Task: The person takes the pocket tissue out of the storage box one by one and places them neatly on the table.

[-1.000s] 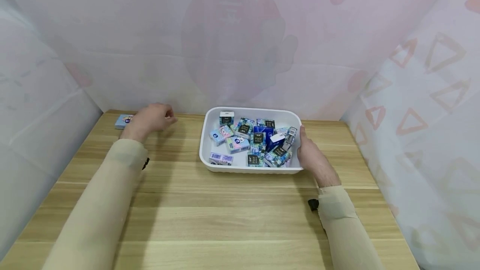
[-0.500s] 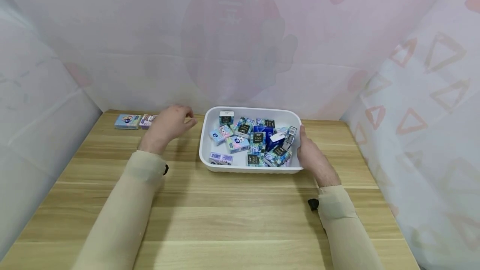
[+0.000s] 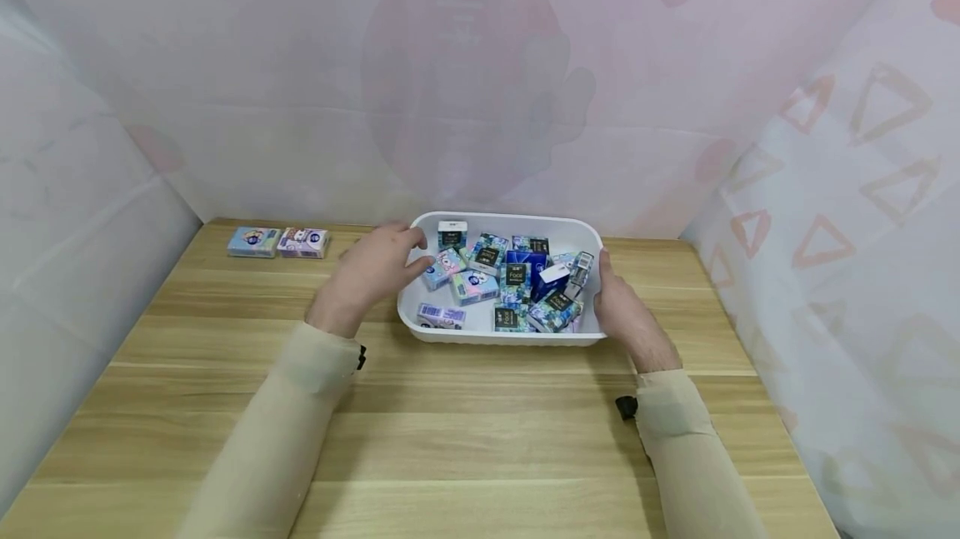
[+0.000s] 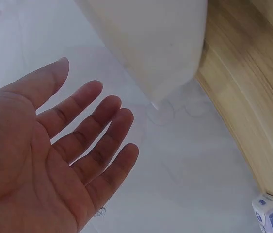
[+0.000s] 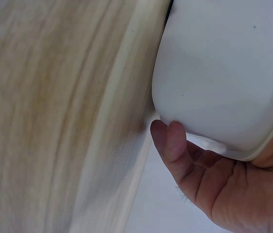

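A white plastic bin [image 3: 510,340] stands at the back middle of the wooden table, holding several small tissue packs. Over its left rim reaches my left hand [image 3: 367,272], empty. In the left wrist view its fingers [image 4: 95,126] are spread and relaxed, apart from the bin's wall [image 4: 151,43]. At the opposite end my right hand [image 3: 628,314] grips the bin, thumb at the rim; in the right wrist view the fingers curl under the outer wall [image 5: 223,73]. Nearest the left hand inside are a blue-pink tissue pack [image 3: 444,267] and an upright dark-labelled one [image 3: 452,235].
A light-blue tissue pack [image 3: 253,242] and a purple-white one [image 3: 303,243] lie side by side at the table's back left. Pale printed cloth [image 3: 285,131] hangs behind and on both sides. The table [image 3: 480,439] extends in front of the bin.
My left hand has moved right, from over the packs at the back left to the bin's left end, uncovering the purple-white pack. The right hand has stayed at the bin.
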Action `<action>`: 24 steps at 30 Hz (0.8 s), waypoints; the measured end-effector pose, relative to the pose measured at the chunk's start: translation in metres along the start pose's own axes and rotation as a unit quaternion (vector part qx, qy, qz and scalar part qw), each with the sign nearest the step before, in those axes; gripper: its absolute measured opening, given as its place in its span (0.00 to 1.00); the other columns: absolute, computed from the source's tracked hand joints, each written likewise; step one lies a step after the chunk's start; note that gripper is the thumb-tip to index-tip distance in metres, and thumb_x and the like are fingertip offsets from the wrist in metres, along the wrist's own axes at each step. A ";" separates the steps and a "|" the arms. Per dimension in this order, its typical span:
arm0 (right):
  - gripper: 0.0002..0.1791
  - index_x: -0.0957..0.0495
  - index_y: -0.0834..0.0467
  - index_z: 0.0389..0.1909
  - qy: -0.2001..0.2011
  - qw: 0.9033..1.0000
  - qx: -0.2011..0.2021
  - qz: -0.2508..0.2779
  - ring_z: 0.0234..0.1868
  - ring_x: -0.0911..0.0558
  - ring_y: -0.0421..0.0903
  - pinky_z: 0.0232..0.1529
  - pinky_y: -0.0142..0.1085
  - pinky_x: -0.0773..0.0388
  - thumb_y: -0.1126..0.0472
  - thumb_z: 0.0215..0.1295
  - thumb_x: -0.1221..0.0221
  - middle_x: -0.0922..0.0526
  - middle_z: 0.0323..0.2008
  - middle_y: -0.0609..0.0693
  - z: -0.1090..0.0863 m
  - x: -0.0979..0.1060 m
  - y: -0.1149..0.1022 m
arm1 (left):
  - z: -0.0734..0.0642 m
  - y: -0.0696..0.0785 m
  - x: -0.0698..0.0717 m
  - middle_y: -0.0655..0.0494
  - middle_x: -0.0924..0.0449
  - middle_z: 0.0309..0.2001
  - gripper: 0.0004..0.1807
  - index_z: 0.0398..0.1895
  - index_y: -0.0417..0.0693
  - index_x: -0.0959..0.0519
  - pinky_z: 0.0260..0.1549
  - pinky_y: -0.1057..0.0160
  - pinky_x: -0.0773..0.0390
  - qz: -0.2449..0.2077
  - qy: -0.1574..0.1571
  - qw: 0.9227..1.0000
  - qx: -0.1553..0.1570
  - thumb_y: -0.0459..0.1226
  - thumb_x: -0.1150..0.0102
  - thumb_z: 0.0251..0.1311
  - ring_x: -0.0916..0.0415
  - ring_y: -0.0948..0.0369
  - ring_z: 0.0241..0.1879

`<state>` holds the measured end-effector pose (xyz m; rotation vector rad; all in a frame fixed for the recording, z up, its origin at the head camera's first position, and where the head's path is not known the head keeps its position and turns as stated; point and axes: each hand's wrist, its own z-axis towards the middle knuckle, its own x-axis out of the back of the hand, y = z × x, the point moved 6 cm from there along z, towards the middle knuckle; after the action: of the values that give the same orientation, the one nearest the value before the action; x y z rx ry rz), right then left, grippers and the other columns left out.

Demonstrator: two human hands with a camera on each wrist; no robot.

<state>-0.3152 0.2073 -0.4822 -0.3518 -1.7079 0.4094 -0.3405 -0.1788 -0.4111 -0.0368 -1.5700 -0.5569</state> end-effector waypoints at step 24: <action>0.47 0.74 0.66 0.96 -0.004 1.000 -0.008 0.003 0.81 0.22 0.78 0.86 0.71 0.25 0.70 0.87 0.59 0.35 0.84 0.86 0.003 -0.001 0.002 | -0.016 0.036 -0.030 0.44 0.09 0.66 0.23 0.70 0.46 0.13 0.66 0.41 0.07 0.004 -0.075 0.997 -0.036 0.48 0.26 0.82 0.09 0.47 0.60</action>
<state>-0.3175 0.2087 -0.4843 -0.3671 -1.7190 0.4031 -0.3102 -0.1432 -0.4285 -0.1427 -1.6947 -0.6160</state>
